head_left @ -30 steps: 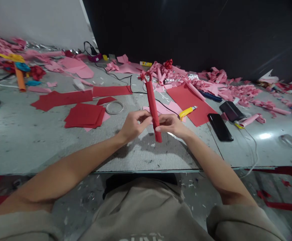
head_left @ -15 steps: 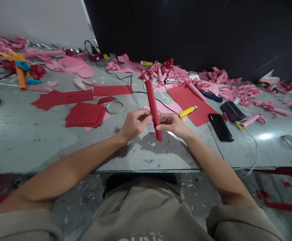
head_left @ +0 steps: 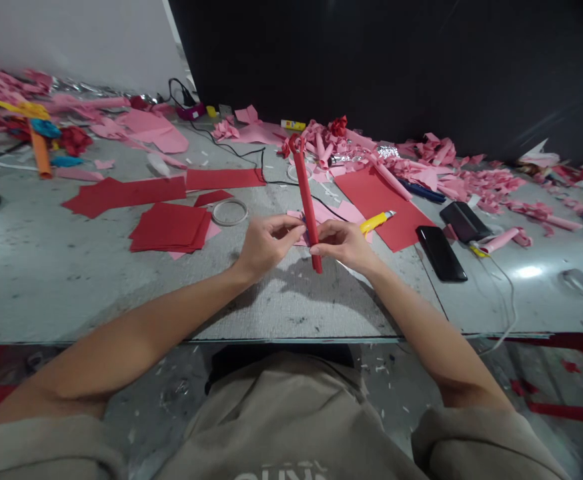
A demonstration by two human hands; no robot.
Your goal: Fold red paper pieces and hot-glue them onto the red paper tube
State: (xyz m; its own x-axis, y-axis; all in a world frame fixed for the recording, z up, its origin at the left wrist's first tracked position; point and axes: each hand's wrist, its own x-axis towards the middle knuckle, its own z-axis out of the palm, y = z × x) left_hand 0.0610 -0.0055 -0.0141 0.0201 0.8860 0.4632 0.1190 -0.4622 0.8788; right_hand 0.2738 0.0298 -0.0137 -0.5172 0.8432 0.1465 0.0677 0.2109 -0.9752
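Observation:
A slim roll of folded red paper [head_left: 305, 190] stands tilted in front of me, its top end leaning away over the table. My right hand [head_left: 345, 245] pinches it low down between thumb and fingers. Thumb and fingertips of my left hand [head_left: 271, 245] are pressed together at the roll's left edge, at about the same height. To the left lie a stack of red paper squares [head_left: 166, 228] and a ring of tape [head_left: 230, 213]. Just beyond my right hand, a yellow box cutter [head_left: 376, 222] rests on pink and red paper.
Crumpled pink paper scraps [head_left: 436, 160] run along the back by the black panel [head_left: 391, 67]. A phone [head_left: 441, 253] and a dark box-shaped device [head_left: 465, 222] lie at right. Red strips [head_left: 225, 179], a glue stick [head_left: 292, 125] and a black cable [head_left: 241, 155] are farther back.
The roll has turned in my fingers and now shows a narrower side. Its lower end sits slightly higher. Both hands stay almost where they were.

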